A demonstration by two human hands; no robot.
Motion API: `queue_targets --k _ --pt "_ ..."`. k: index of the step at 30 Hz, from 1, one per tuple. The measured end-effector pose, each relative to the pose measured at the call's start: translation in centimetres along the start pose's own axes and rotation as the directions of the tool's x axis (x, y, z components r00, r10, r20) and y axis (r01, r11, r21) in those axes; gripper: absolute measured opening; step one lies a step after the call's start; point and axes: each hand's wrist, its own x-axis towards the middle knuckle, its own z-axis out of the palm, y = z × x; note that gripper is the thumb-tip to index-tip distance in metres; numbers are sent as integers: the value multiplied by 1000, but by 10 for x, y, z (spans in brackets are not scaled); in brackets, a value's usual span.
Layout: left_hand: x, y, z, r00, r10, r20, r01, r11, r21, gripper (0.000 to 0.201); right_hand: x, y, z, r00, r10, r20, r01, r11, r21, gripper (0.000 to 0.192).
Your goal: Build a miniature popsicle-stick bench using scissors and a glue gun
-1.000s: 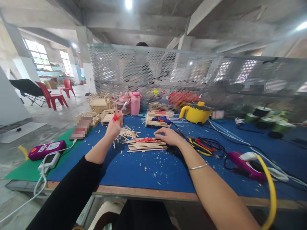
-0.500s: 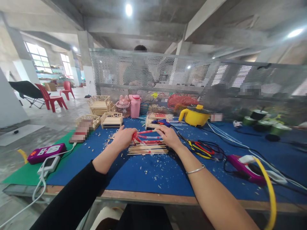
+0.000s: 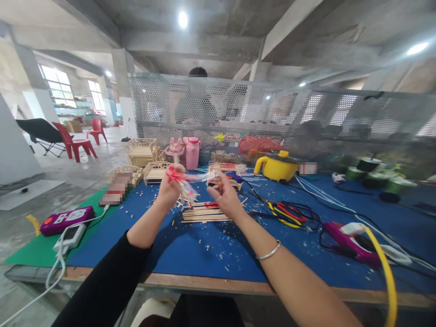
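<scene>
My left hand [image 3: 170, 187] is closed on a crumpled red-and-clear plastic wrapper [image 3: 185, 184], raised over the table. A see-through strip of it stretches across to my right hand [image 3: 225, 196], whose thumb and fingers are bent around its end; motion blurs the contact. Below them, a row of thin wooden sticks [image 3: 203, 215] lies side by side on the blue mat [image 3: 204, 254], with a red piece on top. Behind my right hand is a small wooden frame with a blue glue gun [image 3: 234, 176] at it, partly hidden.
Small wooden bed-like models [image 3: 157, 173] stand at the back left, near a pink bottle [image 3: 191, 153]. A yellow pot [image 3: 277, 165], coiled cables [image 3: 289, 213] and a purple power strip [image 3: 352, 243] occupy the right. A person [image 3: 197, 106] sits behind the perforated screen.
Both hands have lifted off the sticks, the left moving up and leftward with the wrapper. The strips between the hands have been pulled up, and the right fingers have curled more.
</scene>
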Motion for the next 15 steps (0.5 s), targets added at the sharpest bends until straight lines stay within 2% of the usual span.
queue_targets --k 2,3,4,5,7,10,12,15 --pt "0 4 4 998 -64 14 65 961 -270 28 -7 -6 10 983 13 185 5 995 -99 44" --pt "-1 5 6 993 -113 41 120 912 -392 33 -10 -9 15 963 16 271 24 989 -145 32" --pt "-1 6 8 984 -167 61 176 858 -483 35 -12 -11 20 941 29 336 36 982 -187 22" --pt "-1 7 8 974 -216 69 219 818 -531 36 -14 -14 24 925 48 377 41 974 -225 21" --pt "2 8 5 956 -292 29 254 772 -583 35 -14 -18 28 904 83 420 49 955 -293 29" --pt "12 9 -9 932 -349 -98 219 757 -616 34 -11 -19 21 877 82 474 122 915 -384 29" --pt "21 9 -21 911 -360 -201 169 771 -614 33 -8 -16 8 854 88 513 179 876 -448 29" --pt "32 10 -44 876 -320 -362 79 834 -547 32 -4 -10 -20 826 139 547 195 839 -508 30"
